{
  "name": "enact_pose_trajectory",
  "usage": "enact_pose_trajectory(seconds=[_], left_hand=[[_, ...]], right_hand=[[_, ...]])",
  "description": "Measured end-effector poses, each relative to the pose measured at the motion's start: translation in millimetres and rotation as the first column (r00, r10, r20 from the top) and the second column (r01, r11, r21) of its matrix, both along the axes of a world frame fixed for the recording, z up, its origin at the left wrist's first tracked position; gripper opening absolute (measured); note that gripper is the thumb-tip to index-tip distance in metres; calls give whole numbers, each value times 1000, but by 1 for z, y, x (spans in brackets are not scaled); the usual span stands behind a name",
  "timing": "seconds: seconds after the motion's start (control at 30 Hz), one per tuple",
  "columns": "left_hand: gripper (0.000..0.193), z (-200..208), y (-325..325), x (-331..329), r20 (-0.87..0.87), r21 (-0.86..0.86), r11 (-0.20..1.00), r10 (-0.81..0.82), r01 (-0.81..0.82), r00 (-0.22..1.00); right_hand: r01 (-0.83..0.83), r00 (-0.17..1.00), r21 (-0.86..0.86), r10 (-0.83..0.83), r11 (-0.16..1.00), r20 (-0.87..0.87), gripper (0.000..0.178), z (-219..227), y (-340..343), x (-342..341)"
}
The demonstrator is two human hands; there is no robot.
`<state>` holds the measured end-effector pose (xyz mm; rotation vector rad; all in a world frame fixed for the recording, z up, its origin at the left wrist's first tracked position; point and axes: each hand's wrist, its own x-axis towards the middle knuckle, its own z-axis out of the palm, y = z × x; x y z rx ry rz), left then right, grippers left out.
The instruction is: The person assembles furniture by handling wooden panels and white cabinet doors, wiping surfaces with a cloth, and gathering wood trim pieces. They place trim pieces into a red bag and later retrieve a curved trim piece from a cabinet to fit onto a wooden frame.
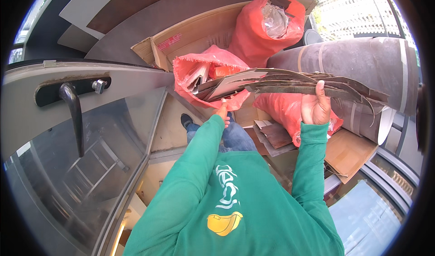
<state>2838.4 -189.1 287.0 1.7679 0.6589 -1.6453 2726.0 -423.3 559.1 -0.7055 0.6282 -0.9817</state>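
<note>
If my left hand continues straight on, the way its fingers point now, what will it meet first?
Most likely the near rim of the open red sack; the left hand seems to touch it. The dark strips appear just beyond, though depth is unclear.

Beige floor (170, 129), narrow and lit by day. Along its left edge, a grey-framed door (136, 79) with a black lever handle (72, 111) and reflective glass pane (99, 165). Near its close left corner, a warm light strip (118, 235). Beyond its far right corner, dazzling daylight (353, 11); along its right edge, metal rails (389, 183).
</note>
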Motion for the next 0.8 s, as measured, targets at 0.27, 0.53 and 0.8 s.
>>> enact_pose_trajectory(seconds=[0.27, 0.53, 0.8], left_hand=[[37, -19, 28, -31, -104, -152, 962, 215, -229, 971], [37, 9, 44, -30, -106, -173, 938, 286, -300, 952], [41, 41, 38, -15, 188, -4, 969, -244, 249, 952]], right_hand=[[-396, 910, -51, 385, 917, -158, 32, -46, 29, 31], [-709, 695, -62, 681, 703, -232, 27, -125, 54, 53], [-646, 752, -98, 609, 757, -252, 28, -178, 67, 34]])
